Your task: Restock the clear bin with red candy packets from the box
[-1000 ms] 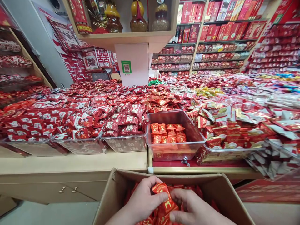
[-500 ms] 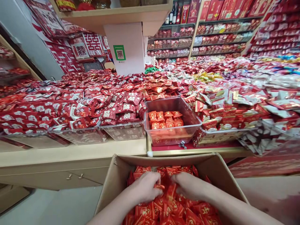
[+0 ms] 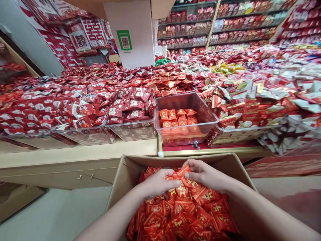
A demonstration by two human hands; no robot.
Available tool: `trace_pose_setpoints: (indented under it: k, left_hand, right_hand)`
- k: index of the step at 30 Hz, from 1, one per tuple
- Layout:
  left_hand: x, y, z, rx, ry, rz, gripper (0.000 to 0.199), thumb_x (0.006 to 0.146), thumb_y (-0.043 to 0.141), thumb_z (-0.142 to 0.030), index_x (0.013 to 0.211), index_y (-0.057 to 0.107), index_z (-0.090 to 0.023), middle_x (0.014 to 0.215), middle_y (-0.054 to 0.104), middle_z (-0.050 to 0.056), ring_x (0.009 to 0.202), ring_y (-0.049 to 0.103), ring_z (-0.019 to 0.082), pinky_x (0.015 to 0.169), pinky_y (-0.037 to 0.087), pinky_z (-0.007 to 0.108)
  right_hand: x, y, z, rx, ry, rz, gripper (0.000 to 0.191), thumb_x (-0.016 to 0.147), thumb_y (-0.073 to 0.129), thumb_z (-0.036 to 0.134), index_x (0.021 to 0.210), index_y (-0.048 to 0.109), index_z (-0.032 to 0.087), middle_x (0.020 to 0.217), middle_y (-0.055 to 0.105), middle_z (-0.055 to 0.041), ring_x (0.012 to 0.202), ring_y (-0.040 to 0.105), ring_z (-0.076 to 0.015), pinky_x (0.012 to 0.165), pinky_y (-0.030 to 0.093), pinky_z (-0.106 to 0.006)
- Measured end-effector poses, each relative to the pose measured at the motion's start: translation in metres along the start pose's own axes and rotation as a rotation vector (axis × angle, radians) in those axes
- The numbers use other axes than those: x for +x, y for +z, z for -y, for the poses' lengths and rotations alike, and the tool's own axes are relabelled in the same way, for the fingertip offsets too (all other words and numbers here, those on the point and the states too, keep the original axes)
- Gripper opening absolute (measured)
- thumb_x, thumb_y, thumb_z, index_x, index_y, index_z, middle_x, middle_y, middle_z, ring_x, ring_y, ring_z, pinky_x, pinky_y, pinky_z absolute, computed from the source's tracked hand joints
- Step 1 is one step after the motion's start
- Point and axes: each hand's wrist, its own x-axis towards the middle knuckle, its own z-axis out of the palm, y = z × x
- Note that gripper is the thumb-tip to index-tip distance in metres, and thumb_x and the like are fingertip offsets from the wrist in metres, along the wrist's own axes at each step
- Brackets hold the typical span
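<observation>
Small red packets with gold lettering [image 3: 175, 214] fill the open cardboard box [image 3: 117, 179] in front of me. Over the pile, my right hand [image 3: 204, 174] pinches a red packet [image 3: 192, 184] by its upper end. My left hand [image 3: 160, 182] is closed around red packets [image 3: 179, 190] beside it; how many they are I cannot make out. Both hands are close together near the middle of the box. Behind the box, a clear plastic bin [image 3: 185, 129] holds similar red packets [image 3: 175, 117] in neat rows, low inside it.
Heaped bins of dark red packets [image 3: 134, 103] stand left of the clear bin, and durian packets [image 3: 232, 112] fill one to its right. A small metal key-like piece [image 3: 196, 145] lies on the counter edge [image 3: 135, 149]. A white pillar with a QR sign [image 3: 124, 40] rises behind.
Both hands have risen a little out of the pile. Red packets are now plainly visible in the fingers, where before the hands were down among them. My view has tilted slightly downward.
</observation>
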Motion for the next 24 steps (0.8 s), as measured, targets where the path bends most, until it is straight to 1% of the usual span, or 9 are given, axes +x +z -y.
trace_pose_setpoints:
  k: [2, 4, 6, 8, 11, 14, 17, 20, 24]
  left_hand:
    - [0.003, 0.0, 0.003, -0.009, -0.018, -0.035, 0.032, 0.068, 0.054, -0.04, 0.087, 0.053, -0.014, 0.07, 0.054, 0.0, 0.056, 0.049, 0.01, 0.046, 0.038, 0.02]
    - [0.006, -0.001, 0.005, -0.003, -0.03, -0.076, 0.033, 0.068, 0.053, -0.041, 0.089, 0.052, -0.015, 0.07, 0.055, 0.0, 0.055, 0.049, 0.011, 0.043, 0.037, 0.019]
    - [0.008, -0.003, 0.005, 0.014, -0.036, -0.109, 0.033, 0.069, 0.051, -0.042, 0.089, 0.051, -0.015, 0.07, 0.055, 0.0, 0.055, 0.049, 0.011, 0.043, 0.038, 0.019]
    - [0.009, -0.005, 0.005, 0.041, -0.043, -0.126, 0.032, 0.071, 0.048, -0.042, 0.09, 0.052, -0.015, 0.07, 0.056, 0.001, 0.053, 0.049, 0.011, 0.043, 0.038, 0.02]
    - [0.01, -0.006, 0.007, 0.107, -0.057, -0.154, 0.03, 0.072, 0.044, -0.041, 0.088, 0.052, -0.016, 0.069, 0.056, 0.0, 0.051, 0.048, 0.011, 0.042, 0.039, 0.02]
    - [0.011, -0.006, 0.01, 0.208, -0.066, -0.197, 0.03, 0.072, 0.044, -0.042, 0.085, 0.055, -0.016, 0.064, 0.055, -0.002, 0.051, 0.047, 0.011, 0.044, 0.037, 0.021]
    - [0.015, -0.003, 0.016, 0.322, -0.064, -0.249, 0.028, 0.071, 0.046, -0.041, 0.079, 0.058, -0.016, 0.062, 0.055, -0.002, 0.055, 0.049, 0.013, 0.052, 0.037, 0.023]
    - [0.023, 0.002, 0.024, 0.412, -0.079, -0.292, 0.024, 0.071, 0.049, -0.037, 0.077, 0.06, -0.016, 0.072, 0.061, 0.002, 0.068, 0.053, 0.018, 0.065, 0.038, 0.029]
    - [0.037, 0.009, 0.034, 0.435, -0.127, -0.313, 0.026, 0.073, 0.052, -0.031, 0.091, 0.057, -0.013, 0.101, 0.058, 0.011, 0.093, 0.052, 0.023, 0.08, 0.036, 0.036]
  right_hand:
    - [-0.001, -0.003, 0.0, -0.068, 0.031, 0.024, 0.021, 0.075, 0.047, 0.026, 0.093, 0.046, 0.015, 0.078, 0.056, -0.0014, 0.068, 0.049, -0.0118, 0.063, 0.04, -0.024]
    - [-0.003, -0.007, -0.001, -0.246, 0.061, 0.004, 0.023, 0.072, 0.047, 0.021, 0.094, 0.048, 0.016, 0.082, 0.058, -0.0027, 0.074, 0.051, -0.0138, 0.067, 0.039, -0.026]
    - [-0.004, -0.009, -0.003, -0.432, 0.082, -0.03, 0.022, 0.069, 0.047, 0.017, 0.091, 0.052, 0.017, 0.087, 0.059, -0.0038, 0.08, 0.051, -0.0159, 0.073, 0.038, -0.028]
    - [-0.005, -0.01, -0.003, -0.523, 0.086, -0.043, 0.021, 0.068, 0.046, 0.015, 0.087, 0.054, 0.017, 0.089, 0.059, -0.004, 0.082, 0.051, -0.0165, 0.074, 0.037, -0.027]
    - [-0.006, -0.013, -0.001, -0.496, 0.113, 0.0, 0.019, 0.072, 0.044, 0.02, 0.09, 0.052, 0.017, 0.075, 0.057, -0.0017, 0.066, 0.049, -0.0128, 0.06, 0.038, -0.023]
    - [-0.005, -0.016, 0.002, -0.465, 0.151, 0.033, 0.02, 0.075, 0.042, 0.024, 0.091, 0.05, 0.016, 0.063, 0.053, 0.0013, 0.052, 0.042, -0.0094, 0.047, 0.033, -0.02]
    - [-0.004, -0.018, 0.0, -0.582, 0.133, -0.006, 0.018, 0.073, 0.043, 0.02, 0.088, 0.052, 0.016, 0.068, 0.056, -0.0009, 0.057, 0.047, -0.0109, 0.051, 0.035, -0.021]
    - [-0.004, -0.02, -0.007, -0.814, 0.145, -0.023, 0.024, 0.07, 0.041, 0.01, 0.088, 0.055, 0.016, 0.081, 0.061, -0.0065, 0.075, 0.054, -0.0162, 0.063, 0.037, -0.024]
    - [-0.005, -0.022, -0.017, -1.076, 0.286, 0.017, 0.035, 0.069, 0.033, 0.002, 0.096, 0.052, 0.013, 0.084, 0.063, -0.0132, 0.077, 0.059, -0.0213, 0.059, 0.037, -0.027]
